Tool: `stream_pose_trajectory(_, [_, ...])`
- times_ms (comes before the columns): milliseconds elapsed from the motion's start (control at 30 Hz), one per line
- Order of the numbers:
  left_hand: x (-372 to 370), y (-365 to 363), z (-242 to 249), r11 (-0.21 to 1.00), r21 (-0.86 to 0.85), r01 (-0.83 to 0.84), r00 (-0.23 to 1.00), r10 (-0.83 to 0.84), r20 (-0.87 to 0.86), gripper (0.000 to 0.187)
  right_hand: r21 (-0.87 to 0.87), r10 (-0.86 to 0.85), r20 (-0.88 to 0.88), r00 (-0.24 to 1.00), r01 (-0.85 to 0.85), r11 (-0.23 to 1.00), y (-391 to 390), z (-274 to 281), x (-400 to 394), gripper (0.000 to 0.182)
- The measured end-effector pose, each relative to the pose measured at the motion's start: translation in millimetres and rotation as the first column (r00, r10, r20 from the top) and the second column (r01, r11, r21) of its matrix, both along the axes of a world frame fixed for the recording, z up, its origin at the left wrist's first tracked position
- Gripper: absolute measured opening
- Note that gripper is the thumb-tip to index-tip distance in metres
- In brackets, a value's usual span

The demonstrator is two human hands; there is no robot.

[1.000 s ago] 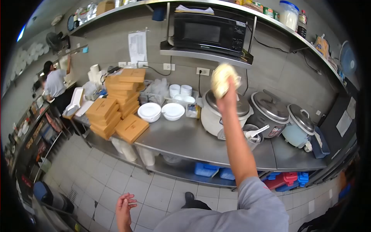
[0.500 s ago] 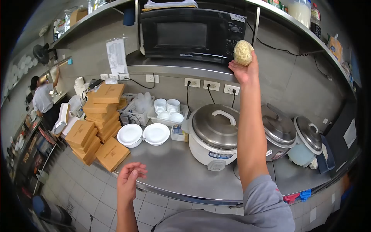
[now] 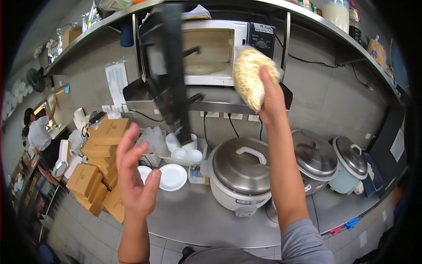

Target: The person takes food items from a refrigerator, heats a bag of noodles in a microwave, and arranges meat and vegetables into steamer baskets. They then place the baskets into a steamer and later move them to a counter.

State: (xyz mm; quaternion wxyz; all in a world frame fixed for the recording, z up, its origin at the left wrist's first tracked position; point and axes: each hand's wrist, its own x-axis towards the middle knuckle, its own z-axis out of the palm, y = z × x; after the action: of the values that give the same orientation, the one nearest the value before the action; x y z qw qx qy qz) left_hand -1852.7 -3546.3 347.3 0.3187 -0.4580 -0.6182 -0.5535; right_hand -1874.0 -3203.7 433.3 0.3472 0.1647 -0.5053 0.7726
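Observation:
My right hand [image 3: 273, 97] grips a clear plastic bag of pale yellow strands [image 3: 252, 77], possibly noodles, and holds it up in front of the microwave's right side. The microwave [image 3: 241, 42] sits on a metal shelf, its light-coloured cavity exposed. Its dark door [image 3: 178, 79] is swung out toward me, blurred by motion. Lower left, my left hand [image 3: 140, 182] is raised with fingers spread and nothing in it, below and left of the door edge.
On the steel counter [image 3: 184, 215] stand a large rice cooker [image 3: 241, 171] and two more lidded cookers to its right. White bowls [image 3: 172, 177] and stacked brown boxes [image 3: 94, 176] are at left. A person [image 3: 39, 132] in white stands far left.
The microwave door has gone from shut to open. The bag has swung in front of the microwave and shows more fully. My left hand has risen and its fingers have spread.

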Motion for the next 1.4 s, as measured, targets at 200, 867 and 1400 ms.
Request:
stream_pose_trajectory(200, [-39, -8, 8, 0.969, 0.121, -0.217, 0.971, 0.227, -0.074, 0.054, 0.414, -0.384, 0.181, 0.906, 0.284, 0.865, -26, 57, -145, 0.054])
stream_pose_trajectory(867, [-108, 137, 34, 0.87, -0.386, -0.307, 0.878, 0.103, -0.467, 0.073, 0.448, -0.878, -0.085, 0.471, 0.805, 0.389, 38, 8, -63, 0.033])
stream_pose_trajectory(1400, [-146, 199, 11, 0.963, -0.209, -0.168, 0.949, 0.101, -0.297, 0.025, 0.794, -0.922, 0.04, 0.386, 0.548, 0.264, 84, 8, -71, 0.058])
